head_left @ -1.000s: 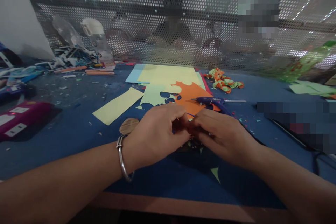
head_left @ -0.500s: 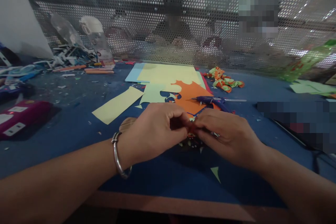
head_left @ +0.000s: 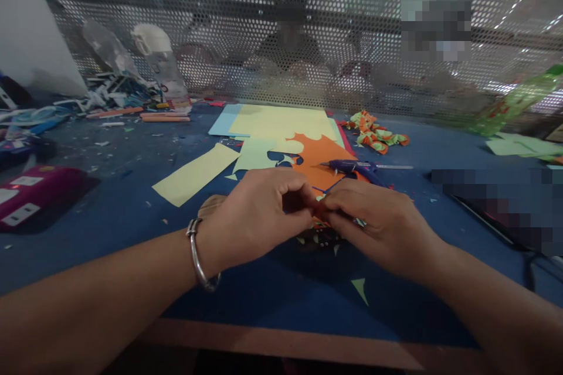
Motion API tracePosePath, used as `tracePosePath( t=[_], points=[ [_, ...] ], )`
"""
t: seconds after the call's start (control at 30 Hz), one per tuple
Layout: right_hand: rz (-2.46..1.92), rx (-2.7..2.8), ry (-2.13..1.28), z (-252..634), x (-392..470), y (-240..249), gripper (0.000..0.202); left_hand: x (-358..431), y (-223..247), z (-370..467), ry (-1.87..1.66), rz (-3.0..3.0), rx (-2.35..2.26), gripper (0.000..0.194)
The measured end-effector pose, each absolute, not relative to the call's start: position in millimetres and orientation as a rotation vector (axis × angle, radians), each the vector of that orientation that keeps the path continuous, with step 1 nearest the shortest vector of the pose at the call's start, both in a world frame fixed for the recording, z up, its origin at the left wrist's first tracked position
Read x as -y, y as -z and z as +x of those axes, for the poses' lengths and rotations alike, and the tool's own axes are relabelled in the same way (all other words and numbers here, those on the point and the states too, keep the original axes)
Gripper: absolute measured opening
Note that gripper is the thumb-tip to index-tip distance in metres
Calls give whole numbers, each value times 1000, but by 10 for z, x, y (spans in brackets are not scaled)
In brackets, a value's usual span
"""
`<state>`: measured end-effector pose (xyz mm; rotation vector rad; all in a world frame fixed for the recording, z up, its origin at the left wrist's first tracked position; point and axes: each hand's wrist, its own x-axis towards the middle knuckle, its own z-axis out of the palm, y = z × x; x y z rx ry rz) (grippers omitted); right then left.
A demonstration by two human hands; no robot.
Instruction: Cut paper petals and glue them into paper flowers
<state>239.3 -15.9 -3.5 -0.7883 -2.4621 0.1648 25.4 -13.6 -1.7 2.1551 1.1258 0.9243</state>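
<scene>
Near the middle of the table, my left hand (head_left: 264, 211) and my right hand (head_left: 380, 220) meet, both pinching a small orange paper piece (head_left: 321, 210) between thumb and fingers. Most of that piece is hidden by the fingertips. Just below it lies a dark object with paper scraps (head_left: 323, 238), partly covered by my hands. Beyond my fingers is a cut orange sheet (head_left: 319, 155), with a blue glue gun (head_left: 356, 168) resting on it. Pale green and yellow sheets (head_left: 281, 120) lie behind.
A yellow strip (head_left: 196, 176) and a magenta box (head_left: 39, 193) lie left. Crumpled orange and green paper pieces (head_left: 373, 132) sit at back right. A clear bottle (head_left: 165, 67) and a green bottle (head_left: 514, 102) stand before a perforated metal screen (head_left: 220, 29). A green scrap (head_left: 360, 290) lies near the front.
The view has shifted very slightly. Both hands keep their pinch on the orange piece, with only tiny finger movement.
</scene>
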Motion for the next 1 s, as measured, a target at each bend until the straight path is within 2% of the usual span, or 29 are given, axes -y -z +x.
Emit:
tracePosePath(
  t=[1.0],
  points=[
    [-830,2474,-103,2377,163,54,16,110,32,263,-859,2035,-1122,14]
  ],
)
